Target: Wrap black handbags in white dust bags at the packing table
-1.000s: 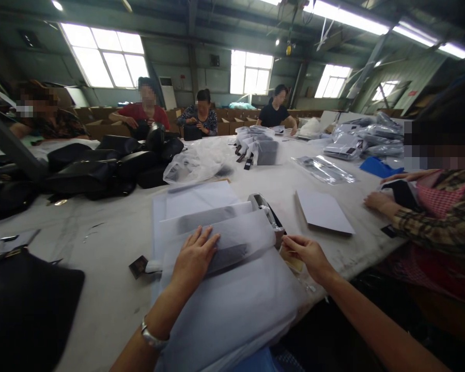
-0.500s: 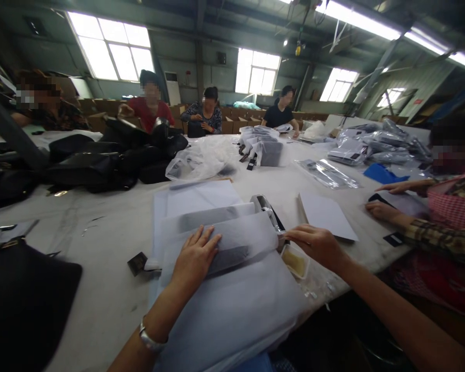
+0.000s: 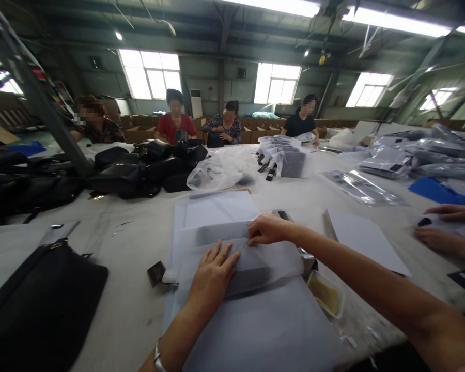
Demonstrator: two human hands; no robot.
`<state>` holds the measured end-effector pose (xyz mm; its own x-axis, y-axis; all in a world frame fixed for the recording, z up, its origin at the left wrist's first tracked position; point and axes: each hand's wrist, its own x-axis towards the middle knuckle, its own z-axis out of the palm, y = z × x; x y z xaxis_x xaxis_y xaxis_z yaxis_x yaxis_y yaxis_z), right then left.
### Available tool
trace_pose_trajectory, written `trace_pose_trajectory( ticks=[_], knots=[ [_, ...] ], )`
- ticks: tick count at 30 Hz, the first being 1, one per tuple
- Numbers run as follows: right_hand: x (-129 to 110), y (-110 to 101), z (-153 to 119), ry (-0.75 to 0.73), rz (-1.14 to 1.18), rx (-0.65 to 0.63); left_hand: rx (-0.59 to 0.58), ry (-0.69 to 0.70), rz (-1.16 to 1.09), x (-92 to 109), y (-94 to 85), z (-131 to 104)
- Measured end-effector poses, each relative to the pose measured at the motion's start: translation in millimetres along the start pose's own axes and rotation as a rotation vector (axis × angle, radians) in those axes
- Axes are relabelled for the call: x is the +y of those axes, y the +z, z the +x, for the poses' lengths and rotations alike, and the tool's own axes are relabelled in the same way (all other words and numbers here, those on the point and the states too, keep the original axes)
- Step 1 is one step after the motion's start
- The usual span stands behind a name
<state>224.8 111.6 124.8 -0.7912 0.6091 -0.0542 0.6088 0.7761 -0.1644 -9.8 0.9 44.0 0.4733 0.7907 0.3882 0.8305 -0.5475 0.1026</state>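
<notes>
A dark flat item wrapped in translucent white tissue paper (image 3: 251, 266) lies before me on a stack of white sheets (image 3: 256, 325). Flat on the wrapping, with fingers spread, rests my left hand (image 3: 213, 274). At the upper fold of the tissue my right hand (image 3: 269, 230) is closed, fingertips pressed to the paper; whatever it pinches is hidden. Behind my right forearm a tape dispenser (image 3: 282, 213) shows only in part. A black tag (image 3: 155, 274) sticks out at the package's left end.
A shallow tray with a yellow sponge (image 3: 325, 294) sits at right, near a white board stack (image 3: 366, 240). Black bags (image 3: 120, 175) pile up at far left; another black bag (image 3: 42, 305) lies nearer. Wrapped packages (image 3: 290, 163) stand ahead. A co-worker's hands (image 3: 442, 232) work at right.
My right hand has moved left from the tape dispenser onto the tissue fold. My left hand stays flat on the package. The view has swung, shifting the scene rightward.
</notes>
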Motion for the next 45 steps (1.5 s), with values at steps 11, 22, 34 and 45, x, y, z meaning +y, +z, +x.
trace_pose_trajectory(
  ticks=[11, 22, 34, 45],
  knots=[
    [24.8, -9.1, 4.4, 0.471, -0.244, 0.023, -0.002, -0.013, -0.040, 1.0, 0.5, 0.6],
    [6.2, 46.2, -137.9, 0.936, 0.319, 0.573, 0.033, -0.008, -0.056, -0.4, 2.9, -2.5],
    [-30.4, 68.8, -142.6, 1.015, 1.223, 0.982, 0.002, -0.012, -0.049, 0.5, -2.3, -3.6],
    [-93.2, 79.7, -180.9, 1.046, 1.310, 0.976, 0.024, -0.007, -0.069, 0.1, -1.4, -3.5]
  ],
)
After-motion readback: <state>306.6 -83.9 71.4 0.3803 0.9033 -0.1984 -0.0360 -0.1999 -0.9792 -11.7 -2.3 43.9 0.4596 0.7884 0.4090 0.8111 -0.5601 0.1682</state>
